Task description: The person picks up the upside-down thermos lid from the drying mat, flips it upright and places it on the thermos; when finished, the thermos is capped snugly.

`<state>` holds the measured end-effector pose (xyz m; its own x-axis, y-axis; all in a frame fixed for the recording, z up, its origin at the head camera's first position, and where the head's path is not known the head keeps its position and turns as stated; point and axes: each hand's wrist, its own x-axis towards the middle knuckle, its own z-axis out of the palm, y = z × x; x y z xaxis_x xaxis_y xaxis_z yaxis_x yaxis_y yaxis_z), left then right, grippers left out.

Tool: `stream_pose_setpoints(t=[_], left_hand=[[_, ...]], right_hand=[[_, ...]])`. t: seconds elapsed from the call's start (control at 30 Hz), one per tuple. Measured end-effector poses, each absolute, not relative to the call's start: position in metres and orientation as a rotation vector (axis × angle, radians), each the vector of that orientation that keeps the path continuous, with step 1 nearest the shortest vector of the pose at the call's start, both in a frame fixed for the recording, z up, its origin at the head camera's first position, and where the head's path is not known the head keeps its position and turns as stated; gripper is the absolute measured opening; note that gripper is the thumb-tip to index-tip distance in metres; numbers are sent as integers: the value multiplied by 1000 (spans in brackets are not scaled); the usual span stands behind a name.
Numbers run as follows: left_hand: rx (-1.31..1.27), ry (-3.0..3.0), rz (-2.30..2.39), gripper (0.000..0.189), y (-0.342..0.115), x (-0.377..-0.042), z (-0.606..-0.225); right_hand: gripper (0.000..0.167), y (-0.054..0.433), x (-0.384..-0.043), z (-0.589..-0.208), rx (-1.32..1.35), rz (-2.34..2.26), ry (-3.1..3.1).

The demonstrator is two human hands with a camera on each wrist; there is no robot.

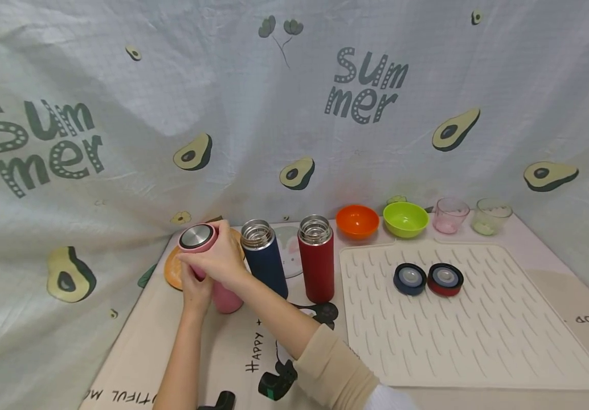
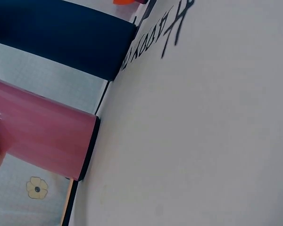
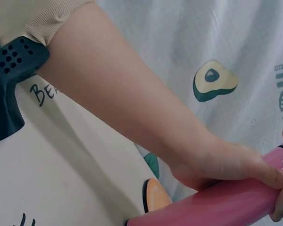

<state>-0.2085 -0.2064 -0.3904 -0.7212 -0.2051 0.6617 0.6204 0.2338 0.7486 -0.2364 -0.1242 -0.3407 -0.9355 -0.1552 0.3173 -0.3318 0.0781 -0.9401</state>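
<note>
Blue bottle (image 1: 268, 262): stands upright without a lid, its steel mouth bare; the other places here are given from it, as the head view shows them.
Pink bottle (image 1: 226, 298): just left of the blue bottle, with a gap between them; its base appears to rest on the table (image 1: 228, 353), which would take its weight while both hands work above.
Pink lid (image 1: 196, 236): on top of the pink bottle, steel disc upward; whether it is fully seated cannot be told.
Left hand (image 1: 195, 289): left of the blue bottle, fingers wrapped round the pink bottle's body below the lid, probably to keep it from turning or tipping.
Right hand (image 1: 221, 259): also left of the blue bottle, above the left hand, fingers and thumb clamped about the pink lid; a grip round the rim suits twisting.
Red bottle (image 1: 317, 270): right of the blue bottle, apart, upright, likewise without a lid.
Mat (image 1: 428, 347): farther right of the blue bottle, beyond the red one.
Blue lid (image 1: 409, 278) and red lid (image 1: 445, 279): on the mat, well right of the blue bottle, side by side, hollow side up, perhaps to keep the inner faces clean.
</note>
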Motion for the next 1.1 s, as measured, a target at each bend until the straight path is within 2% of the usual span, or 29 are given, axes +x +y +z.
stream_pose_setpoints(t=[0.27, 0.57, 1.1], left_hand=[[-418, -1823, -1632, 65, -207, -209, -390], [-428, -1839, -1543, 59, -207, -207, -391], [-358, -1921, -1616, 63, -210, -208, -388]], right_hand=[[60, -119, -238, -333, 589, 2329, -2091], [58, -122, -237, -336, 513, 2058, -2183], [61, -120, -238, -340, 657, 2153, -2168]])
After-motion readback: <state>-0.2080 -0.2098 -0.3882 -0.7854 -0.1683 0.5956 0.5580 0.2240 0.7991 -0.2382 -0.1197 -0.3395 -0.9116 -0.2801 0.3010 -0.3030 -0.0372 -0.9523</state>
